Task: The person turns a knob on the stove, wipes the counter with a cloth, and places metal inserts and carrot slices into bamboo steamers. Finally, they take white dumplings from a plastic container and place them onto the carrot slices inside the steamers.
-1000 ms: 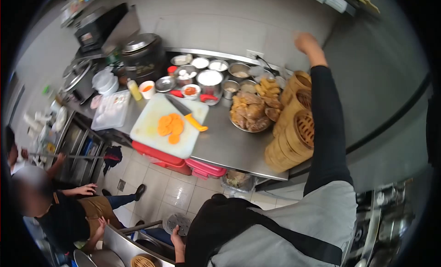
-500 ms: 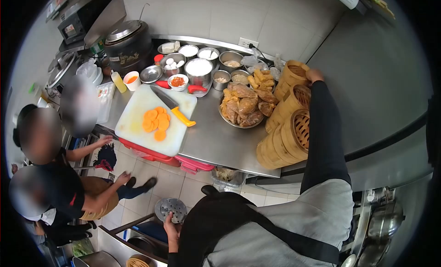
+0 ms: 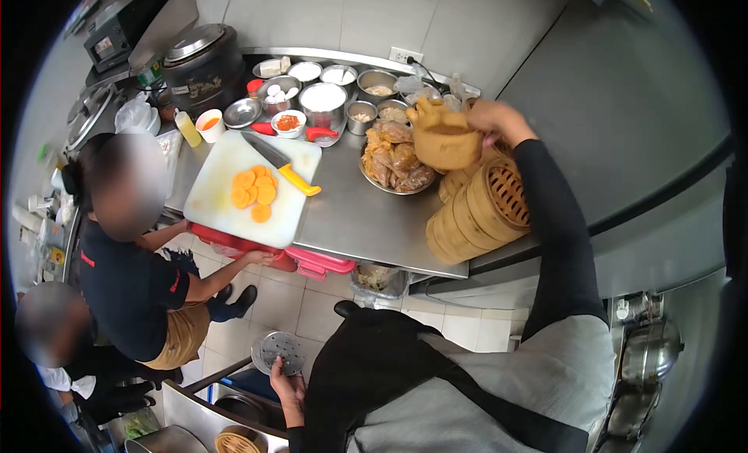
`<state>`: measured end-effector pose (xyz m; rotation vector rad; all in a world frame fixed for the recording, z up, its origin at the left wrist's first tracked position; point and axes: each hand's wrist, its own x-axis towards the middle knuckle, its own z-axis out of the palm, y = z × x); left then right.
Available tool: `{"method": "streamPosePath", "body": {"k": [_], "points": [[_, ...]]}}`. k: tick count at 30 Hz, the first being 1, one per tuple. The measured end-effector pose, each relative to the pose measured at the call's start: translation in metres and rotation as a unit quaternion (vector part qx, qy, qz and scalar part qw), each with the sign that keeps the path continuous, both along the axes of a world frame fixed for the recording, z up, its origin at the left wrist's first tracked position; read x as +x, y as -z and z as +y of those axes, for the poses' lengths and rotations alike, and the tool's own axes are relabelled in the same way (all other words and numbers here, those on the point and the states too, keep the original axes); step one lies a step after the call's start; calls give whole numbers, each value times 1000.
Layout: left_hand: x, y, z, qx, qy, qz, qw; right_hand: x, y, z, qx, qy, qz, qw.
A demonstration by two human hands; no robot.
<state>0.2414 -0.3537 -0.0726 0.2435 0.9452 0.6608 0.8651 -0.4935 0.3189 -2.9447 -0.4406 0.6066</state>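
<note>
My right hand (image 3: pixel 499 122) grips a bamboo steamer basket (image 3: pixel 448 148) by its edge, raised beside the metal bowl of marinated meat (image 3: pixel 397 157). The basket is tilted and hides part of what lies behind it. Below my right forearm, a stack of bamboo steamers (image 3: pixel 467 219) with a slatted top stands at the counter's right end. Low on the left, my left hand (image 3: pixel 288 387) holds a round perforated metal plate (image 3: pixel 279 352) by its rim, above the floor and away from the counter.
A cutting board (image 3: pixel 210 192) carries carrot slices (image 3: pixel 253 190) and a yellow-handled knife (image 3: pixel 276 161). Several ingredient bowls (image 3: pixel 323 102) line the wall. A co-worker (image 3: pixel 132 274) stands at the left with hands at a red container (image 3: pixel 241 246) beneath the board. Another person (image 3: pixel 58 328) is behind.
My right hand has moved left, lifting a bamboo steamer basket from the back of the stacks. My left hand still holds the perforated plate. The co-worker has stepped up to the red container.
</note>
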Motion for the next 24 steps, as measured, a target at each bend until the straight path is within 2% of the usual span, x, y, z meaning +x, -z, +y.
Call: {"method": "streamPosePath", "body": {"k": [1,2,3,4,5,7,8,10,11,12,13,14,15,16,17,18,20,21,23,24], "points": [[-2,3,2,6,3,-8,1000,8,15,-1,-52,15,11,998],[-2,1,3,10,-9,-9,1000,37,47,-8,-103,-56,-30,993],[1,-2,3,10,15,21,1000,14,46,-19,23,22,-24,999],[0,-8,2,7,18,55,998,42,69,-36,40,-67,-87,993],[-3,-14,3,0,38,81,996,69,89,-51,38,-200,-180,962],[-16,-15,4,-23,45,108,993,99,112,-58,75,-330,-329,882],[-22,-8,1,-29,51,105,993,86,92,-54,81,-212,-236,945],[-32,18,-7,0,14,77,997,85,65,-60,11,-144,-284,948],[-31,-19,-10,4,19,51,998,83,44,-64,-15,-121,-322,939],[-26,-42,-13,20,-27,17,999,80,17,-58,-21,-110,-345,932],[-33,-61,-12,21,-16,26,999,70,-8,-62,155,-173,-352,907],[-39,-72,-16,17,-6,37,999,92,-22,-60,198,-214,-404,867],[-33,-47,-18,-19,-87,13,996,23,-65,-31,260,-181,-338,886],[-38,-52,-24,-19,-121,13,992,29,-84,-17,310,-223,-313,870],[-42,-63,-27,11,-92,25,995,33,-97,3,419,-322,-249,811],[-44,-76,-30,39,-69,35,996,-9,-118,40,444,-387,-240,772],[-45,-63,-44,80,-98,10,992,-91,-161,111,479,-516,-201,681],[-43,-57,-51,101,-112,-3,989,-153,-175,137,501,-581,-172,618],[-47,-61,-79,55,-93,147,983,-295,-174,166,540,-692,-88,472],[-38,-38,-98,59,-165,83,981,-355,-171,169,542,-739,-37,398]]}}
